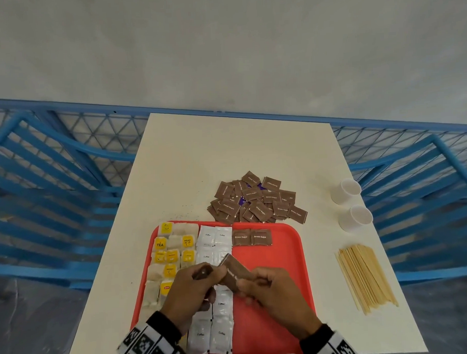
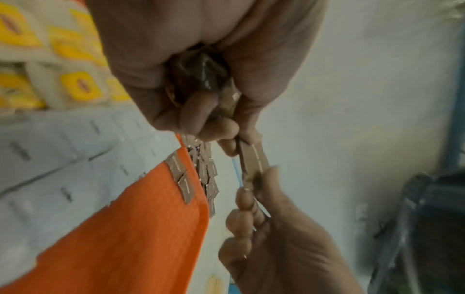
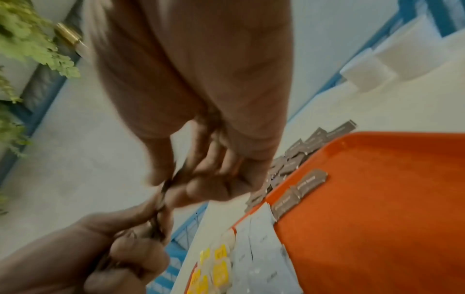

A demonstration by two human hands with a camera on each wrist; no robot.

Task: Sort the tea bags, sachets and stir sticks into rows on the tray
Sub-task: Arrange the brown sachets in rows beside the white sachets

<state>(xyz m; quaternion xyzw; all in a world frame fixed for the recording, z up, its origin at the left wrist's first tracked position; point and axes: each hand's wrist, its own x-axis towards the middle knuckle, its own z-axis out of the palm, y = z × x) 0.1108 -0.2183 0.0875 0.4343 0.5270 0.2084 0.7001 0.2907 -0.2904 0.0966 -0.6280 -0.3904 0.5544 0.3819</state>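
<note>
Over the red tray [image 1: 282,268] both hands hold brown sugar sachets. My left hand [image 1: 190,291] grips a small bunch of them in its fist [image 2: 206,75]. My right hand [image 1: 269,290] pinches one brown sachet [image 1: 235,273] [image 2: 253,161] at its end while the left fingers hold its other end. Yellow-tagged tea bags [image 1: 169,257] fill the tray's left side, white coffee sachets [image 1: 215,239] the middle column, and two brown sugar sachets [image 1: 252,237] lie at the top right. A pile of brown sachets [image 1: 254,200] lies behind the tray. Wooden stir sticks [image 1: 365,275] lie on the table at the right.
Two white paper cups [image 1: 346,190] [image 1: 357,217] stand near the table's right edge. Blue slatted chairs [image 1: 40,190] and a mesh fence surround the white table [image 1: 199,157]. The tray's right half shows bare red.
</note>
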